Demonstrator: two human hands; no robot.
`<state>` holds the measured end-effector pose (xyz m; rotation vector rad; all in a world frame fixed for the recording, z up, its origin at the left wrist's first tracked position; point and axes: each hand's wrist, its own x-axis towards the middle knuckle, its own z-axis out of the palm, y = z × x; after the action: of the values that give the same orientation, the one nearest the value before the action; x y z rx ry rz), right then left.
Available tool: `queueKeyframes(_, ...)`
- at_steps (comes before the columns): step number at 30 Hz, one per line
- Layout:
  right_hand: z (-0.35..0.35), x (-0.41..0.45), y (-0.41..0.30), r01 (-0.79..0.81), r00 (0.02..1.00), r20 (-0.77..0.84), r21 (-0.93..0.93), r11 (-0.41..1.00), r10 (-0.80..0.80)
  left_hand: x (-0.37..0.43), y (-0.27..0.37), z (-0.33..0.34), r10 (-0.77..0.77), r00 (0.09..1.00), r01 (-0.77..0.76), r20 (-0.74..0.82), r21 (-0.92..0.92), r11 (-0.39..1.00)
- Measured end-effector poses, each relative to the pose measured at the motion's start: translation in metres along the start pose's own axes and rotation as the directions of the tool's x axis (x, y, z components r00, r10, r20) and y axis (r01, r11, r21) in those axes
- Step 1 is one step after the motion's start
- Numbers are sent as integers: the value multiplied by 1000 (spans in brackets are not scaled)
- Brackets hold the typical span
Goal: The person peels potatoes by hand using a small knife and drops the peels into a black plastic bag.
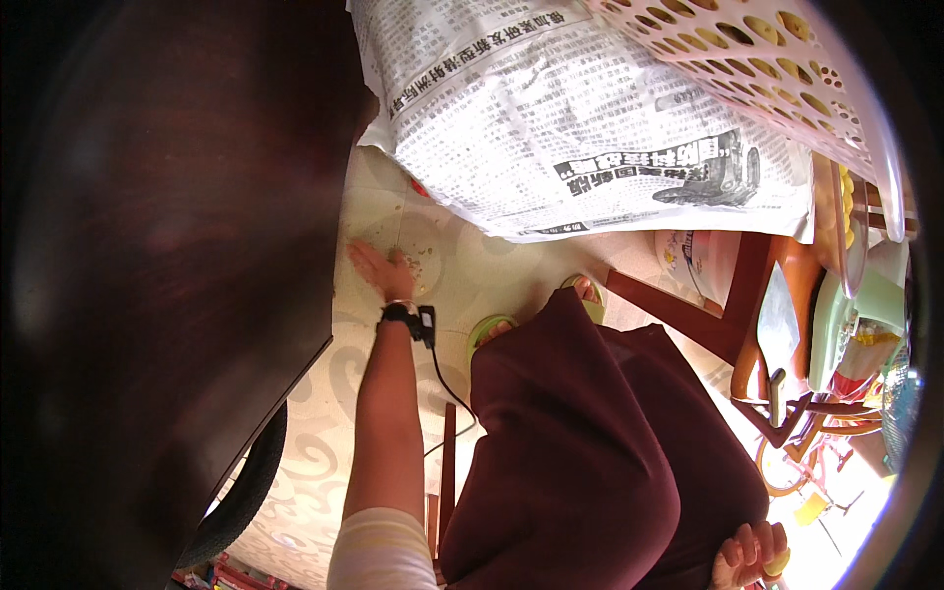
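Observation:
My left hand [383,272] is stretched out low over the patterned floor [376,354], fingers extended and nothing in its grip. Small crumb-like bits [420,259] are scattered beside its thumb. Around that wrist sits a black strap with a small device [425,324] and a cable. At the lower right, by my knee, my right hand [741,553] has its fingers curled around a small pale-yellow piece of food [776,563]. It is too partly covered to name exactly.
Newspaper [516,140] spreads ahead, with a pink perforated basket [848,136] of roundish tan produce above it. A knife [778,324] lies on a wooden seat [748,361] at right, near a clear bowl [833,243]. A dark panel [221,221] fills the left; a tyre [258,479] shows below.

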<state>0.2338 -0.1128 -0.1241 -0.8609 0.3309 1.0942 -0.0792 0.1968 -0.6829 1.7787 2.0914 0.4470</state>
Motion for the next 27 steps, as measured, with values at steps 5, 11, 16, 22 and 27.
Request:
queueKeyframes(5, 0, 2, 6, 31, 998, 50, 0, 1000, -31, 18, -14, -4, -154, 971, 162, 184, -31, 986)
queueKeyframes(11, -6, -1, 4, 51, 998, 42, 7, 999, -51, -57, 14, -8, 198, 916, -125, 350, -221, 967)
queueKeyframes(16, -1, 1, 3, -6, 1000, 10, -38, 999, 6, -10, 15, -12, 261, 945, -234, 197, -147, 961)
queueKeyframes(22, 0, 1, 3, 8, 998, 65, -10, 1000, -7, 60, 31, 10, 303, 864, -342, 402, 28, 939)
queueKeyframes(27, 5, 4, 7, 37, 998, 48, -42, 998, -35, -8, 19, -5, 331, 850, -389, 409, 66, 919)
